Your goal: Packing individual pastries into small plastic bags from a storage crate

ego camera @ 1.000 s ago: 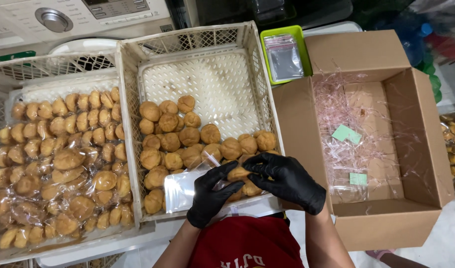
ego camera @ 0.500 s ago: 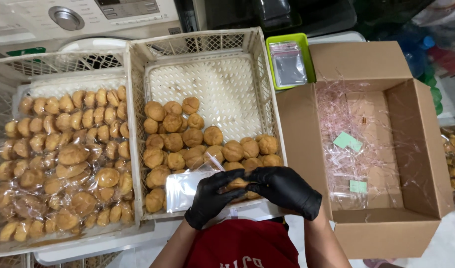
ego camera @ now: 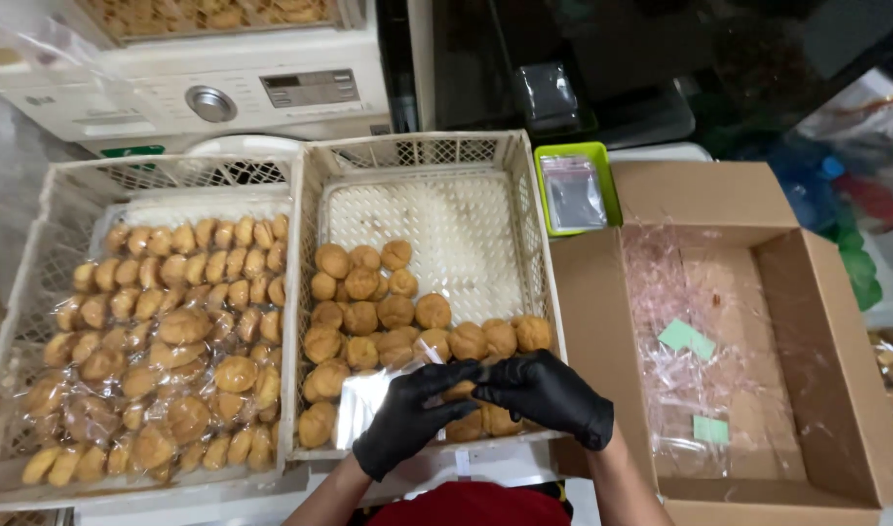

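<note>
White plastic crates sit side by side on a low surface in front of a white washing machine, with a dark cabinet behind to the right. Seen from the head camera, the left crate is packed with clear bags of small golden buns, rows of them filling it almost to the rim. The middle crate holds loose buns on a white perforated tray; the far half of that tray is bare, and the buns cluster in the near half.

Both hands wear black gloves and meet over the near edge of the middle crate. The left hand is curled, its fingers pinching the edge of a clear bag that lies over the buns just to its left. The right hand is closed too, fingertips touching those of the left at the mouth of the bag, with a bun showing between the two hands. Whether the bun is already inside the bag cannot be told.

Just beyond the crate's right corner stands a small green tray with a stack of clear bags in it. To the right is an open cardboard box lined with clear film, with two small green slips lying in it. A red garment shows at the bottom edge.
</note>
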